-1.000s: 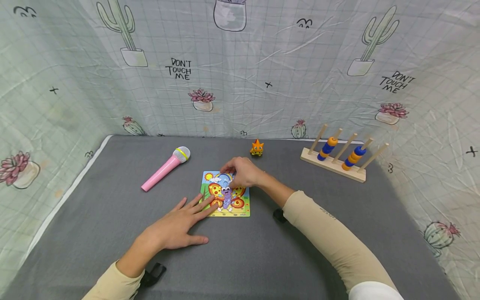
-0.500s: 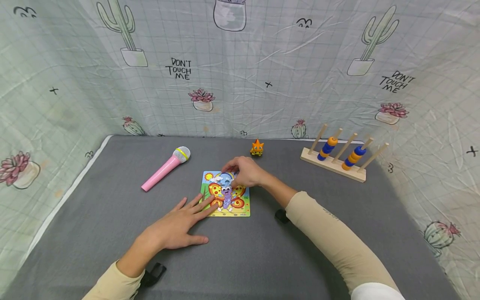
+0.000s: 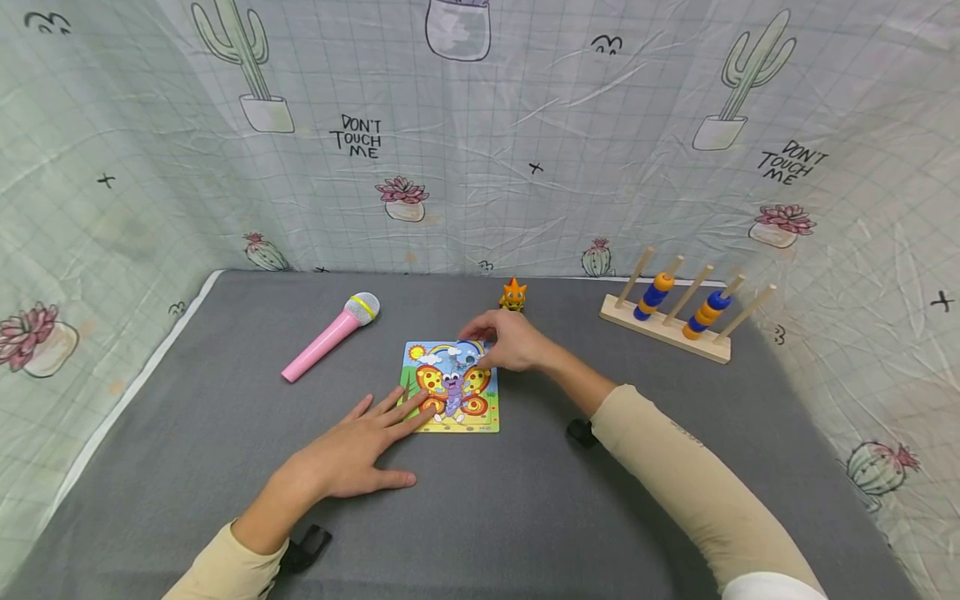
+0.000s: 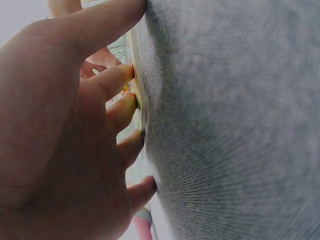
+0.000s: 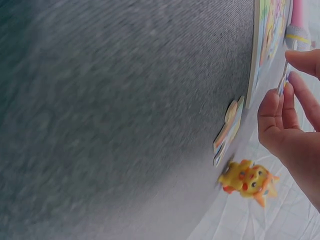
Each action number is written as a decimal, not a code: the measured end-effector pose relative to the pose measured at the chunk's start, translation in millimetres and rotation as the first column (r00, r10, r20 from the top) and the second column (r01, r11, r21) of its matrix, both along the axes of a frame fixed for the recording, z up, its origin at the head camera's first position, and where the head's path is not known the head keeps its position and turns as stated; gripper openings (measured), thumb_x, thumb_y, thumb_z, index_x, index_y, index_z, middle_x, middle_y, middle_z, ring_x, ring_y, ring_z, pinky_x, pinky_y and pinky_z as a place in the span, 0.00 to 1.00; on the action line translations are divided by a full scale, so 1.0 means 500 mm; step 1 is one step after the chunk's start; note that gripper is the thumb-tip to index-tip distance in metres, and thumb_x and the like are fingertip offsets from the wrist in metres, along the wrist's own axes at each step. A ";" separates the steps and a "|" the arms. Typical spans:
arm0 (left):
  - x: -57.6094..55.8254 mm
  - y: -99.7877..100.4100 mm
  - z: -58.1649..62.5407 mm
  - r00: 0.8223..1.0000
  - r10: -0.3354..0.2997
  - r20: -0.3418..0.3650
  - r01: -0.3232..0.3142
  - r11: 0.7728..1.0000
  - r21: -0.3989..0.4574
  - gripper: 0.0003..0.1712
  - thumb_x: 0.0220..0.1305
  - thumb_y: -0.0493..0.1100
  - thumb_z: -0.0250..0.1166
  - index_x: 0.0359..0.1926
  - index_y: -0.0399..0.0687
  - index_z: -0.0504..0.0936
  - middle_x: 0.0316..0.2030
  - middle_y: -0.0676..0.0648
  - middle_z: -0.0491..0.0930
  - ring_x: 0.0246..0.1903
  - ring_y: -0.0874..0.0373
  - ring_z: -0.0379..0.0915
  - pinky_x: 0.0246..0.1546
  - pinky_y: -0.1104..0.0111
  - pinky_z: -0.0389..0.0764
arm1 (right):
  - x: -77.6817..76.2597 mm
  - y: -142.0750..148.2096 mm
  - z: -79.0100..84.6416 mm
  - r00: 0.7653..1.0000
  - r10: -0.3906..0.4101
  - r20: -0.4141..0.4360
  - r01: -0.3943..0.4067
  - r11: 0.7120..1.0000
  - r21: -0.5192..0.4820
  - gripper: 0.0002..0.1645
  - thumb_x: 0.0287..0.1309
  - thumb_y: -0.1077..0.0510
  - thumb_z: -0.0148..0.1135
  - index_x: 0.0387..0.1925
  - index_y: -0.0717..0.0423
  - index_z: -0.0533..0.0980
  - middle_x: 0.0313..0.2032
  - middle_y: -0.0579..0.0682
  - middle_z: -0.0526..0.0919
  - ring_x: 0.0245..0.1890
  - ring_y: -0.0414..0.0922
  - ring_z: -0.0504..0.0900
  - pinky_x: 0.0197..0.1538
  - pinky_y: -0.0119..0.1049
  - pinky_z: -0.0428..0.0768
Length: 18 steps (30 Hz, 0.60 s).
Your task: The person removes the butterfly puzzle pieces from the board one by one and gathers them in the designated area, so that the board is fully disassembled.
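Note:
A square butterfly jigsaw puzzle lies flat at the middle of the table. My left hand rests with spread, straight fingers on its lower left part; the left wrist view shows the fingertips along the board's edge. Over the puzzle's upper right corner, my right hand pinches a thin puzzle piece between thumb and fingers. The right wrist view shows that piece edge-on, apart from the board. More loose puzzle pieces lie on the table beside the board, hidden behind my right hand in the head view.
A small orange and yellow toy figure stands just behind my right hand. A pink toy microphone lies at the left. At the back right is a wooden peg stand with blue and orange beads. Printed cloth walls enclose the table.
My right hand has shifted slightly to the right over the puzzle's top with the pinched piece, uncovering more of the sky area. My left hand has stayed in place.

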State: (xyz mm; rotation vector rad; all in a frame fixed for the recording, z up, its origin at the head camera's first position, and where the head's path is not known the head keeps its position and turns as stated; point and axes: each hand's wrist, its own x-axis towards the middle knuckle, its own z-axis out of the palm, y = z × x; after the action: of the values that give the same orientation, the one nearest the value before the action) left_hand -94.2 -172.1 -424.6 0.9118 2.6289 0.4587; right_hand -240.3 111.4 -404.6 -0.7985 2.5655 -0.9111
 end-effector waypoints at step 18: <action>0.001 0.000 0.003 1.000 -0.002 -0.011 0.002 1.000 -0.005 0.51 0.66 0.66 0.68 0.83 0.62 0.57 0.84 0.53 0.46 0.83 0.40 0.41 0.76 0.31 0.47 | -0.003 0.086 0.009 0.999 -0.028 0.029 0.029 0.999 -0.023 0.29 0.50 0.67 0.75 0.57 0.54 0.84 0.53 0.51 0.88 0.53 0.49 0.85 0.52 0.41 0.84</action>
State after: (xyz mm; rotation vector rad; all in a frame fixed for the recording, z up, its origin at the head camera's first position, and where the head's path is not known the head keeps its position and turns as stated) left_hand -93.6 -172.1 -423.2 0.9177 2.6381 0.4476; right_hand -241.7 154.2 -400.3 -0.7515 2.5517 -0.9560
